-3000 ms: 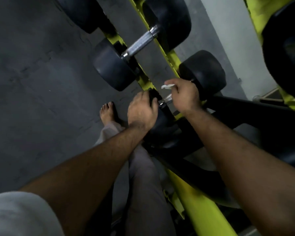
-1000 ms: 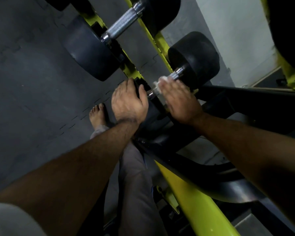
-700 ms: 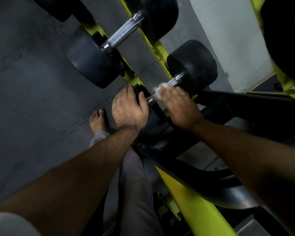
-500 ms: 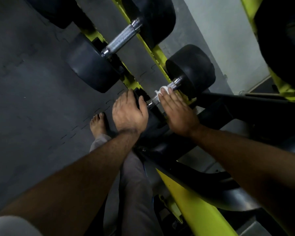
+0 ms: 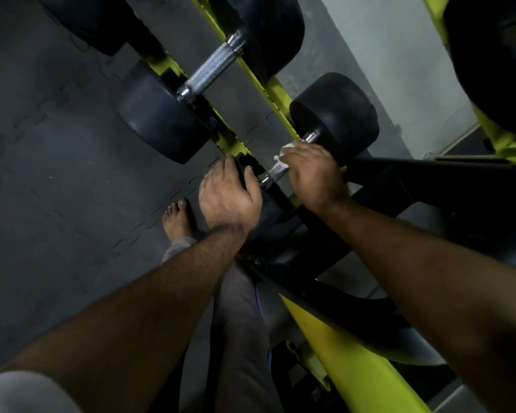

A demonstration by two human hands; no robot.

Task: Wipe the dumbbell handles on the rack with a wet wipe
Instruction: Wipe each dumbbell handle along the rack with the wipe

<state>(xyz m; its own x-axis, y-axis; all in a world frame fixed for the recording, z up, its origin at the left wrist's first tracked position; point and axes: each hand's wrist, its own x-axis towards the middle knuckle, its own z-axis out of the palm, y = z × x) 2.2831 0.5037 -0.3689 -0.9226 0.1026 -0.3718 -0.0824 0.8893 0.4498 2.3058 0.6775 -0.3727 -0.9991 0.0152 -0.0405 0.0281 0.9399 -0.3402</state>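
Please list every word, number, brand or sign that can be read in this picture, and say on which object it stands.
None can be read.
Black dumbbell heads: no weight number or brand shows; the faces are dark and plain.
Knurled handle of the next dumbbell: only the grip pattern, no writing.
Yellow-green rack: no label or sign shows.
Wet wipe under the right hand: plain white.

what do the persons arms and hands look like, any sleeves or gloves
Both hands are bare: no gloves, rings or watch show on the left hand or the right hand. Both forearms are bare and hairy. A short light grey sleeve shows at the left upper arm; the right arm leaves the picture before any sleeve shows.
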